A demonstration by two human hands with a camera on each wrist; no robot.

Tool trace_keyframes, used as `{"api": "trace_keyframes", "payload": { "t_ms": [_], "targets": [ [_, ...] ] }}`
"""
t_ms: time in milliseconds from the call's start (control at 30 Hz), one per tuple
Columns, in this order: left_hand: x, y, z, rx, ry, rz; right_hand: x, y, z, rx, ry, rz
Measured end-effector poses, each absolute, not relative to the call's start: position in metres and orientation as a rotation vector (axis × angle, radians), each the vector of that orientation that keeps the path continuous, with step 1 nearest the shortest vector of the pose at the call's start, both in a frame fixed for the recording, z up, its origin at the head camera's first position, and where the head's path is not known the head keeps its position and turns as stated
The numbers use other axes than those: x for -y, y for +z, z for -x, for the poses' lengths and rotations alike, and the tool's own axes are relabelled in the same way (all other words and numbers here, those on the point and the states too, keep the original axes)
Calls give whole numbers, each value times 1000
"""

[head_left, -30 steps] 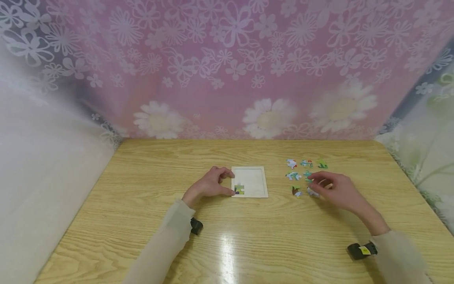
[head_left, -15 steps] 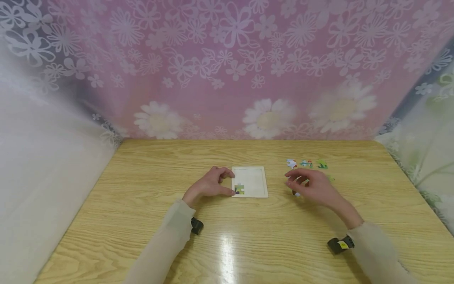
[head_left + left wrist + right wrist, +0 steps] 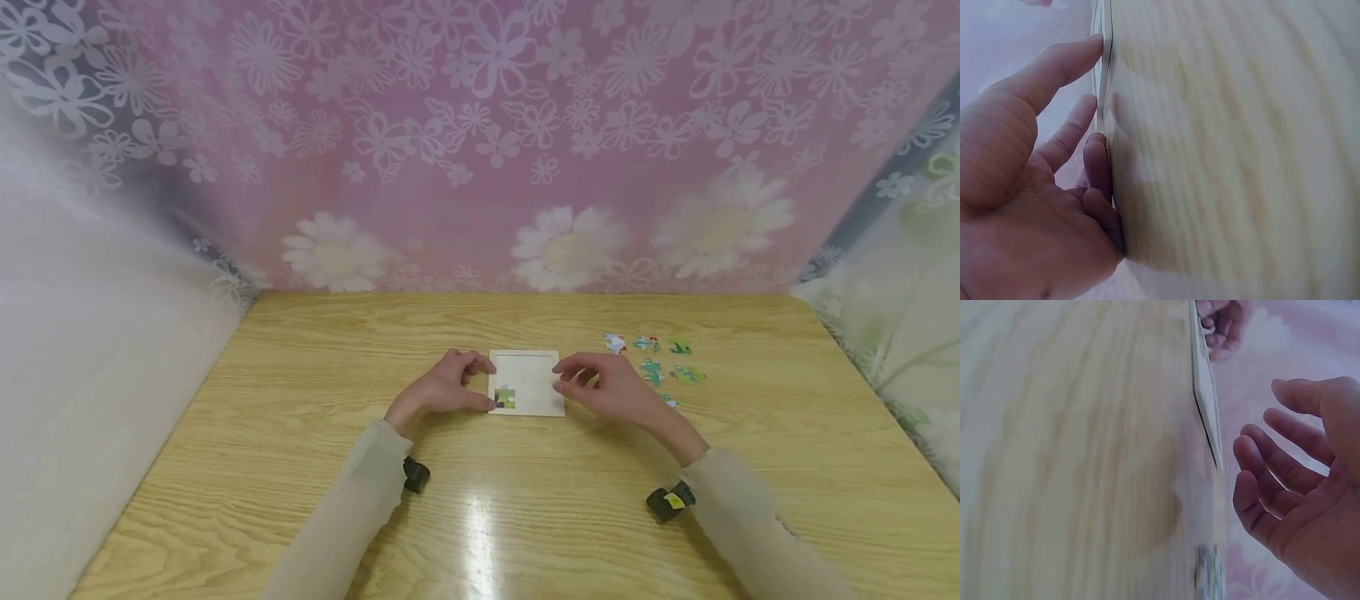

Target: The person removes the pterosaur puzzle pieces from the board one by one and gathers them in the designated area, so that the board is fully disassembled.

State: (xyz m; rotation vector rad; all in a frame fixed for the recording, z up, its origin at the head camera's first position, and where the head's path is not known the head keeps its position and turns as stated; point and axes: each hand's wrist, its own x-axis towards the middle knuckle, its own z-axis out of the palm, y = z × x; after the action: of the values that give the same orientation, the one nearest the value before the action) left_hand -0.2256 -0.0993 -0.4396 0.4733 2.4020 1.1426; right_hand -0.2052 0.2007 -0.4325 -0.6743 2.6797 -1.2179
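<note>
A square white puzzle tray (image 3: 536,379) lies flat in the middle of the table. One green puzzle piece (image 3: 506,398) fills its near left corner. My left hand (image 3: 447,387) rests at the tray's left edge, thumb and fingertips touching the rim and spread apart. My right hand (image 3: 611,387) hovers at the tray's right edge. In the right wrist view, its thumb and fingers are apart, slightly bent, with nothing seen between them. Loose puzzle pieces (image 3: 652,372) lie behind the right hand, some possibly hidden under it.
More puzzle pieces lie in a row farther back, including a green one (image 3: 680,345) and a white-and-red one (image 3: 616,343). The wooden table (image 3: 337,333) ends at a pink flowered curtain (image 3: 450,208). A black wrist camera (image 3: 670,502) sits on the right arm.
My right hand has moved left from above the loose pieces to the tray's right edge, uncovering pieces on the right. The left hand and tray have stayed put.
</note>
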Motion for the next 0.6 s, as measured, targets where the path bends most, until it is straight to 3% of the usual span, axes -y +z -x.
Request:
{"api": "trace_keyframes", "payload": {
  "t_ms": [600],
  "targets": [
    [99,-441,228,-2423,1116,-445,-157,-443,217,-2648,-1129,796]
  ]
}}
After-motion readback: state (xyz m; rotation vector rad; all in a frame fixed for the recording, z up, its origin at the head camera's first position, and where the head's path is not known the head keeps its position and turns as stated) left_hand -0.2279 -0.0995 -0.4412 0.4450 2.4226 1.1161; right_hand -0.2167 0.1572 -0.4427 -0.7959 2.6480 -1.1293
